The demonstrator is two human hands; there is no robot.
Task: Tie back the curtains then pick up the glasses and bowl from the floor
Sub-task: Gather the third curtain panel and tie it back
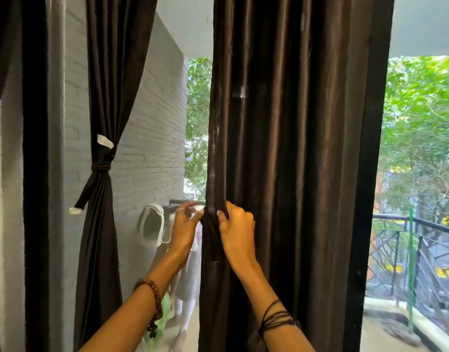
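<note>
A dark brown curtain [289, 153] hangs loose straight ahead, filling the middle of the view. My right hand [237, 232] grips its left edge, fingers curled round a bunched fold at waist height. My left hand [184, 227] reaches in from the left and pinches the same edge of the fabric just beside it. A second dark curtain [104, 97] on the left is gathered and knotted with a dark tie-back [101, 165] that has white ends. No glasses or bowl are in sight.
A grey brick wall [152, 138] runs behind the left curtain, with a white oval object [152, 224] hanging on it. A black frame post [370, 199] stands right of the loose curtain. Beyond are a balcony railing [421, 240] and green trees [421, 123].
</note>
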